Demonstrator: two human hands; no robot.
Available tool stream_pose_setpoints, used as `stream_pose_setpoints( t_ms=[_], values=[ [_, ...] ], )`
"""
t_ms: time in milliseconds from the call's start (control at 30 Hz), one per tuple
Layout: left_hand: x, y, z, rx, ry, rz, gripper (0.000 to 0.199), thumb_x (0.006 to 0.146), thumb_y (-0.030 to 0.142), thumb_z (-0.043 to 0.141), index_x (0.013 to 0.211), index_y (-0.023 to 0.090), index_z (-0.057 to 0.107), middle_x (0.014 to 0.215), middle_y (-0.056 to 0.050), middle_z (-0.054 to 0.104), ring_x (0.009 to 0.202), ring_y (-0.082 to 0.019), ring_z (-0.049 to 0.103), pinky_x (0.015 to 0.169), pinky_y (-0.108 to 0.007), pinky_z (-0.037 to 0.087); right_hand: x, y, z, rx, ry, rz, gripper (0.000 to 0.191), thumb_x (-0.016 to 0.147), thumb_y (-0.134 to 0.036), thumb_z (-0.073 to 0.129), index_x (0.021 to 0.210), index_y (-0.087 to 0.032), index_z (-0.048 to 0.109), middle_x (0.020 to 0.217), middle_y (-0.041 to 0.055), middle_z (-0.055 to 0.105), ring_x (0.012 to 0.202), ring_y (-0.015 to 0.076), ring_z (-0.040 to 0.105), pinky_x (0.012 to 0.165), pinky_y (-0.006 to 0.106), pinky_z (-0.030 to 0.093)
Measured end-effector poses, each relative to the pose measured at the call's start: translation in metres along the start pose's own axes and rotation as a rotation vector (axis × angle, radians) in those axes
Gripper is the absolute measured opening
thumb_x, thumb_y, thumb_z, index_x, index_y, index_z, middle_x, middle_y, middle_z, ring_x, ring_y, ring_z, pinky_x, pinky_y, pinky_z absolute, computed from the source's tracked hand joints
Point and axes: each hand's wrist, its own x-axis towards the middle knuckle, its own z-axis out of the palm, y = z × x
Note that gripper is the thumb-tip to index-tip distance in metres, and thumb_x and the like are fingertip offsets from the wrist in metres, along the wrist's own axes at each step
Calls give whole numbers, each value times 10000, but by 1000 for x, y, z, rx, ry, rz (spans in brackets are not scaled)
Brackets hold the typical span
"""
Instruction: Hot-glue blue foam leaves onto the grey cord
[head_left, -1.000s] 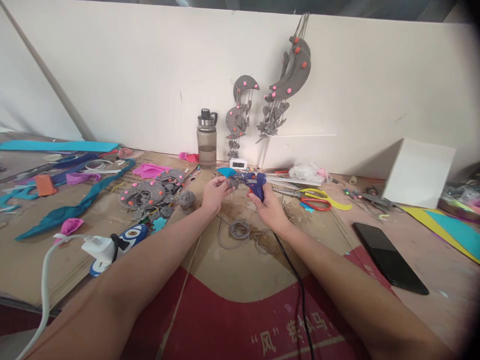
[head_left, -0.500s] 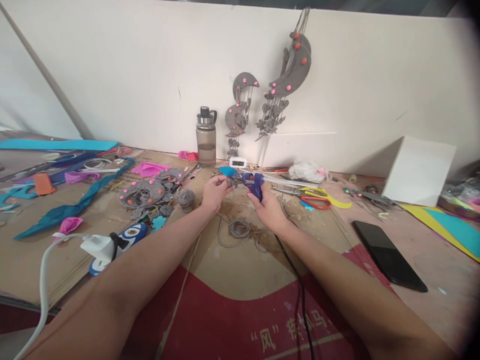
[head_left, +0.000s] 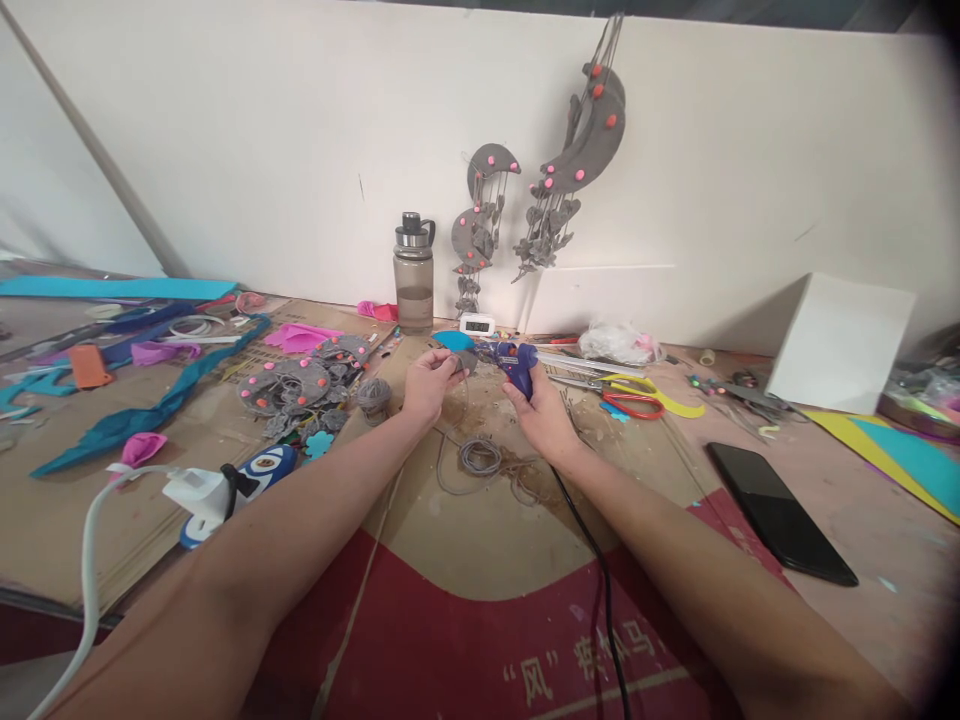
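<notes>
My right hand is wrapped round the handle of a blue glue gun. The gun's nozzle points left, close to a small grey felt piece. Pinching that piece is my left hand, its fingertips pressed together; the piece's full shape is partly hidden. A grey cord hangs from near these fingers towards a loose coil of grey cord on the cardboard. Behind the left hand lies a blue felt piece. Left of the wrist sits a ball of grey yarn.
A water bottle and a small digital clock stand by the white board. Grey moon hangings hang there. Scissors and a phone lie to the right. A power strip is left; the gun's black cable runs forward.
My right hand has shifted slightly right with the glue gun, drawing its nozzle a little away from the felt piece. My left hand holds nearly still.
</notes>
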Motion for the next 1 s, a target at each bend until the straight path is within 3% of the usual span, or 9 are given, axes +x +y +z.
stream_pose_setpoints(
  t_ms=[433, 700, 1000],
  values=[
    [1, 0, 0, -24, 6, 2, 277, 562, 254, 793, 684, 142, 571, 680, 25, 573, 671, -88, 581, 856, -400, 550, 1, 4, 1, -7, 33, -6, 546, 874, -323, 474, 1387, -166, 371, 1176, 118, 624, 1041, 244, 585, 964, 392, 429],
    [5, -4, -5, -41, -14, 15, 294, 575, 273, 801, 706, 136, 576, 719, 8, 597, 700, -101, 603, 858, -412, 552, 1, 5, -1, 8, 54, -6, 535, 878, -321, 474, 1376, -146, 383, 1173, 123, 624, 1176, 250, 530, 997, 376, 407],
    [5, -2, -6, -85, -20, -12, 293, 588, 241, 803, 715, 137, 561, 670, 23, 573, 650, -94, 587, 858, -436, 551, 4, 5, -3, 88, 78, -8, 499, 865, -304, 481, 1335, -147, 425, 1205, 124, 611, 1126, 243, 548, 993, 377, 403]
  ],
)
